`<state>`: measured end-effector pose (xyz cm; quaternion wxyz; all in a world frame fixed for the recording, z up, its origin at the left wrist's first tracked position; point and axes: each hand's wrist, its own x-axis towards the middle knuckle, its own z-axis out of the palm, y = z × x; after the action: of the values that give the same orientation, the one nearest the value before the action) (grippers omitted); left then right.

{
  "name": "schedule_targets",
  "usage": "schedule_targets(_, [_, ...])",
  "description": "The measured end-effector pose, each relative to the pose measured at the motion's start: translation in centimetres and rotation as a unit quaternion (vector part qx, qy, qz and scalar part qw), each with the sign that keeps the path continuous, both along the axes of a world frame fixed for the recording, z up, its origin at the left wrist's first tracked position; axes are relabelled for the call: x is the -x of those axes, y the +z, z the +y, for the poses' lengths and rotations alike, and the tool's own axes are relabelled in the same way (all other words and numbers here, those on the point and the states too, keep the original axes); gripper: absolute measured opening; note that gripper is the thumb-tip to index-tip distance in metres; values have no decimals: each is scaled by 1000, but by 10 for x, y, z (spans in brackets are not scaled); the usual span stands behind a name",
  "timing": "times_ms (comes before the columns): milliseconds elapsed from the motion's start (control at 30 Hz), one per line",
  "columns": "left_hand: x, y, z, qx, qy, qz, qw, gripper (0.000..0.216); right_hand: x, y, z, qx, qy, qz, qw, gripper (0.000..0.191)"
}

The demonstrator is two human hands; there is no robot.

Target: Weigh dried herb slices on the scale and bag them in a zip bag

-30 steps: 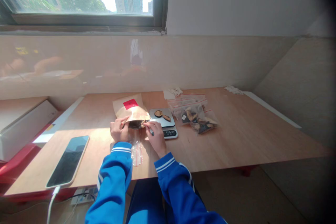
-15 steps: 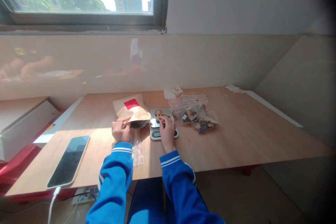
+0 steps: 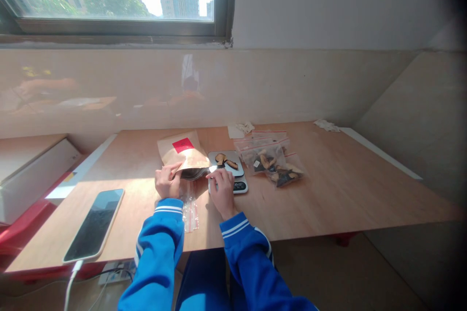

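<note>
Left hand grips the near edge of a brown paper bag with a red label. The bag lies on the tabletop, and the fingers pin its lower layer, seemingly to keep the mouth propped open. Dark contents show at the mouth, which faces right toward the kitchen scale.

Right hand sits at the near edge of the scale, fingers extended over the weighing plate. Whether they pinch anything small cannot be told; a bright glare at the fingertips obscures the spot.

Dried mushroom slices lie on the plate, just right of the bag, a placement that keeps bag and scale within short reach of each other. Filled zip bags lie beside the scale to the right, stacked and overlapping. A clear zip bag lies flat near the left hand, its far end under the paper bag. A phone lies well left, with its charging cable running off the near edge.
</note>
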<state>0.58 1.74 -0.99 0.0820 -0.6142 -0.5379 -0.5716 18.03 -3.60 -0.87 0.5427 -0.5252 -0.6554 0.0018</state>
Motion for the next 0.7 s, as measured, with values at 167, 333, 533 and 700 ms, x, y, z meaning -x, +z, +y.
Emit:
schedule_targets(167, [0,1,-1,6,2,-1,1000,21,12,0,-6,2,90,-66,994,20])
schedule_targets(333, [0,1,-1,5,3,5,1000,21,5,2,-3,42,-25,10,999,25])
schedule_targets(533, [-1,3,-2,6,9,5,1000,20,-2,1,2,44,-42,53,997,29])
schedule_targets(700, [-3,6,-4,4,2,0,1000,20,5,-2,1,36,-7,33,999,30])
